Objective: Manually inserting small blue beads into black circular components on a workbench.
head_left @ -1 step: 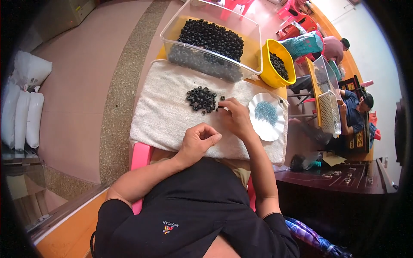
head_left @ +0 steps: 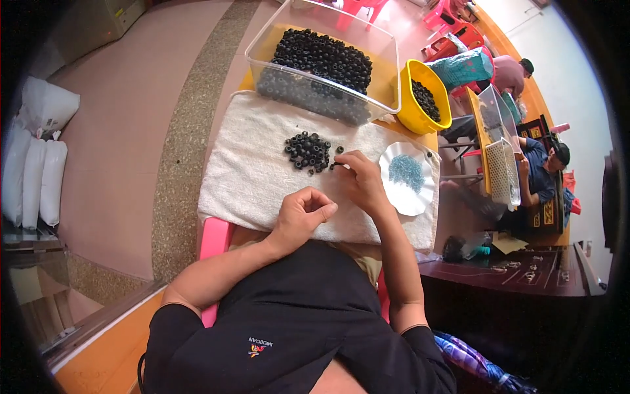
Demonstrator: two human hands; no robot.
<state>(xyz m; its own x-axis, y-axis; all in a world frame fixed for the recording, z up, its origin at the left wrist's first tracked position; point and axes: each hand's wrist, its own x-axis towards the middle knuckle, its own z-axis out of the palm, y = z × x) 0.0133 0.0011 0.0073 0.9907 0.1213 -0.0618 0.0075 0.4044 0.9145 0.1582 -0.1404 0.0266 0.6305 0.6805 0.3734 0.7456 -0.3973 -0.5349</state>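
Barely any shift since last frame; handling unaltered. Beads [head_left: 307, 152] heaped on towel [head_left: 246, 177]. Right hand [head_left: 363, 184] at their four o'clock, fingertips together, grip unclear; left hand [head_left: 298, 220], six o'clock, curled, hold can't tell.

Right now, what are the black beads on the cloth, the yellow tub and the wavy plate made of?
Black beads: maybe plastic or wood; they look slightly shiny, but too small to tell.
Yellow tub: probably smooth plastic, with even colour and a bright rim.
Wavy plate: perhaps matte paper or thin plastic, with a fluted edge.
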